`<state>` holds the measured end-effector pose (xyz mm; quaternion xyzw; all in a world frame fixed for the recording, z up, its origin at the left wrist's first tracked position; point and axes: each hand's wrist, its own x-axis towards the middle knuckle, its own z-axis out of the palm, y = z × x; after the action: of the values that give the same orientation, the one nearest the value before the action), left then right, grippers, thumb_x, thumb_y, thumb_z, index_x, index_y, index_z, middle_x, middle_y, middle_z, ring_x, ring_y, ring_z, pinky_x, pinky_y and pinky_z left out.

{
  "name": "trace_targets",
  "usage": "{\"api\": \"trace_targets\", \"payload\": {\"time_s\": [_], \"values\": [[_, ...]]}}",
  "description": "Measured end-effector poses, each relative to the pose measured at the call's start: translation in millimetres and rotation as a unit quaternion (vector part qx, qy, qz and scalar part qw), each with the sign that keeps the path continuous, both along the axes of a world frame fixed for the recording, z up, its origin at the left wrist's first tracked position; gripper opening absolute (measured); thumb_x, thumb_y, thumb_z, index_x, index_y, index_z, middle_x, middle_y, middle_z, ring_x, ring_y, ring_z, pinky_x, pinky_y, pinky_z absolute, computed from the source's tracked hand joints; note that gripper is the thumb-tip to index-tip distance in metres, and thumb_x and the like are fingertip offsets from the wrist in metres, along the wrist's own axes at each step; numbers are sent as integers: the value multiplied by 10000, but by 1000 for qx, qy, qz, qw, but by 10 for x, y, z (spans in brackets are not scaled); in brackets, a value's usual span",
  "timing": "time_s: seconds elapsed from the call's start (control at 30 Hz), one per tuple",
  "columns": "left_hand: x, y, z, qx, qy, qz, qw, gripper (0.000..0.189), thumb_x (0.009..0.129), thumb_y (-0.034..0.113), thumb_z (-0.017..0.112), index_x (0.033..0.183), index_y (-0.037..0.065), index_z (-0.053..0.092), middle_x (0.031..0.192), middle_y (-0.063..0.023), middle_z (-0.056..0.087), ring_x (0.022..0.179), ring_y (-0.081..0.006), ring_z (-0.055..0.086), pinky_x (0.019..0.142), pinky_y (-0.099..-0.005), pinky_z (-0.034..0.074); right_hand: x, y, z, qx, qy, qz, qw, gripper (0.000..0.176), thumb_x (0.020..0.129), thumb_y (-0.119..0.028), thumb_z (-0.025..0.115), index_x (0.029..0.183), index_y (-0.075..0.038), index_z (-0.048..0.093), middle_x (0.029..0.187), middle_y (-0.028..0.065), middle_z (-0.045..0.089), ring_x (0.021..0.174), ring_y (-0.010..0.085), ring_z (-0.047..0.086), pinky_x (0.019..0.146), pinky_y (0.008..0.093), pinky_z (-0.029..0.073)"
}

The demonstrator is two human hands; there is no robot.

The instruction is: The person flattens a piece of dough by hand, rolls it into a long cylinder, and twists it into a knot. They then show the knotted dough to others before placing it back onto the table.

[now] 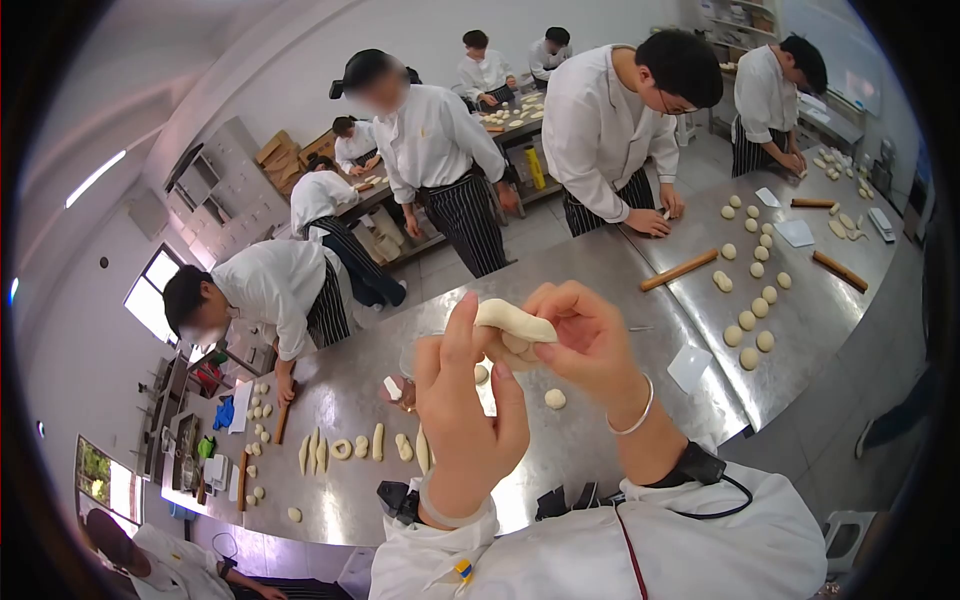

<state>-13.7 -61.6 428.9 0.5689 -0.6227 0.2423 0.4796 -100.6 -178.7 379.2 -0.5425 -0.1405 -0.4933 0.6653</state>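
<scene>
Both of my hands are raised over the steel table around a pale, curved piece of dough point(515, 320). My left hand point(460, 400) has its fingers upright along the dough's left side, with the thumb near its lower edge. The fingers and thumb of my right hand point(585, 345) pinch the dough's right end. A rounder part of dough shows beneath the curved strip, partly hidden by my fingers. Below my hands, a small dough ball point(555, 399) lies on the table. Shaped dough pieces, among them a ring point(341, 449), lie in a row to the left.
The steel table point(590, 290) holds rolling pins point(680, 270), several dough balls point(748, 358) and a white scraper point(690, 369). Across it, a co-worker point(610, 130) handles dough. Another co-worker point(270, 290) leans over the left end with a rolling pin. More people work behind.
</scene>
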Motion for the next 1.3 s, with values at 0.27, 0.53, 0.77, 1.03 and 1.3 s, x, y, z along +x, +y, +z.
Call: {"api": "trace_targets", "payload": {"time_s": [0.27,0.53,0.77,1.03,1.3], "values": [[23,30,12,47,97,-44,993,539,789,23,605,1290,-61,424,861,-107,602,744,-194,491,628,-279,395,-40,-135,-34,-73,24,47,996,233,783,10,645,998,-1,556,1004,72,575,956,140,533,892,315,407],[-64,-11,0,19,6,13,1000,460,646,25,761,1086,44,626,816,-45,628,734,-215,485,665,-298,407,-125,-121,-14,-41,64,60,995,205,820,16,616,1013,2,548,1030,59,557,992,130,533,917,313,427],[-99,21,-18,-25,-135,34,990,355,612,14,762,947,84,666,826,-6,654,751,-205,499,664,-312,371,-136,-68,5,67,90,107,988,206,857,-8,580,1051,-9,509,1045,64,560,968,108,544,876,266,446],[-1,24,60,-14,-72,-58,996,243,677,-41,693,902,42,661,893,-97,661,905,-256,619,716,-330,475,-112,16,-67,111,107,207,966,280,890,-88,574,1136,-17,460,1049,60,561,977,115,551,847,252,449],[137,44,-73,6,156,-180,971,225,801,-71,629,1018,-26,591,995,-134,584,936,-218,617,762,-264,522,-113,97,-44,104,60,179,977,286,893,-100,582,1139,-9,468,1071,64,546,1014,129,537,879,271,439]]}}
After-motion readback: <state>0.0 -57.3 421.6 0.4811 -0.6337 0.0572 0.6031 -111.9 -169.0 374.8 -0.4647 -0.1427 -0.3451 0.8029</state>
